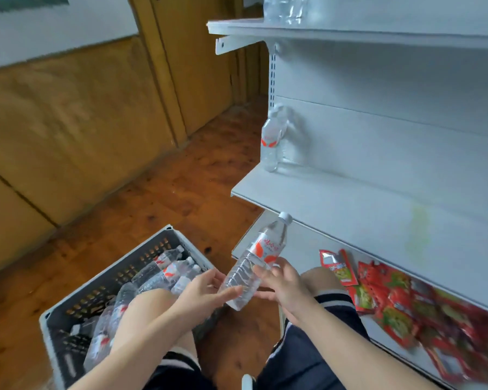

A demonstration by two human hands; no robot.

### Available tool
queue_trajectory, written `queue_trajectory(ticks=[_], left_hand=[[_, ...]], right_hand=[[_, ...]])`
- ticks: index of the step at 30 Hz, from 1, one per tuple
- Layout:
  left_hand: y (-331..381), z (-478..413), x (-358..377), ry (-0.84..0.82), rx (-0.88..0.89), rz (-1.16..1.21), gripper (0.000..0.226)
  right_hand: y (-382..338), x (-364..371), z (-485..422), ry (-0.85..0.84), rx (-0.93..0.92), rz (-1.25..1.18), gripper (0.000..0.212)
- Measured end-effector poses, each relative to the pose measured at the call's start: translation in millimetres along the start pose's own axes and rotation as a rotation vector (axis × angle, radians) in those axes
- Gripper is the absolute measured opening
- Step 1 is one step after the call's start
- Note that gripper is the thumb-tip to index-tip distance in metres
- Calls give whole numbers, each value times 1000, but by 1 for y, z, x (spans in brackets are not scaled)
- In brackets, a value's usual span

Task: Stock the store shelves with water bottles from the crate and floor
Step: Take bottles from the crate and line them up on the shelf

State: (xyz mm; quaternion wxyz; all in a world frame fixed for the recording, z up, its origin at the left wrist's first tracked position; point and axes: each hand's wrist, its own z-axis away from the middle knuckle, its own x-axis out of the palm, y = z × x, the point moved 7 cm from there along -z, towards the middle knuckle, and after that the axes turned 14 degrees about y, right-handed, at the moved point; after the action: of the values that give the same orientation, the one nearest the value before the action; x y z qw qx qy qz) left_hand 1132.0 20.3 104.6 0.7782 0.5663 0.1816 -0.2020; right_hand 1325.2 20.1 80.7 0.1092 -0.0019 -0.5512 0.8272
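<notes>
Right hand (pixel 282 285) grips the water bottle (pixel 254 263) at mid-body, fingers curled round the clear ribbed part just below the label. Left hand (pixel 206 291) is at the bottle's lower end, fingers fairly straight and laid along its side, thumb on the far side; it touches rather than clamps. The bottle is tilted, white cap up and to the right, base down toward the left hand, and is held in the air above the knees, between the crate and the shelving.

Head view, rest: grey slotted crate (pixel 110 277) on the wooden floor (pixel 181 192) at lower left, with more bottles (pixel 164 268) lying on their sides in it, partly hidden by the left knee. White shelf unit on the right. On the middle shelf (pixel 350 209) one bottle (pixel 273 139) stands upright at the back left corner, blurred. On the top shelf (pixel 350 32) clear bottles (pixel 285 9) show only their lower parts; count unclear. The bottom shelf carries red and green snack packets (pixel 392 302), loosely piled. The person squats, in dark shorts with striped hems.
</notes>
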Motion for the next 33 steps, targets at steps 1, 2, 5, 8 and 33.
queue_trajectory(ticks=[1, 2, 5, 8, 33], left_hand=[[-1, -3, 10, -25, -2, -20, 73], [3, -5, 19, -43, 1, -26, 71], [24, -8, 45, -83, 0, 36, 55], [42, -13, 68, -86, -1, 132, 46], [120, -351, 118, 211, 667, -584, 57]], right_hand=[[6, -9, 0, 16, 12, -10, 55], [7, -17, -1, 37, 14, -23, 56], [2, -44, -6, 132, -3, -95, 67], [-1, -66, -9, 231, -13, -144, 65], [-149, -95, -299, 670, -517, 475, 72]])
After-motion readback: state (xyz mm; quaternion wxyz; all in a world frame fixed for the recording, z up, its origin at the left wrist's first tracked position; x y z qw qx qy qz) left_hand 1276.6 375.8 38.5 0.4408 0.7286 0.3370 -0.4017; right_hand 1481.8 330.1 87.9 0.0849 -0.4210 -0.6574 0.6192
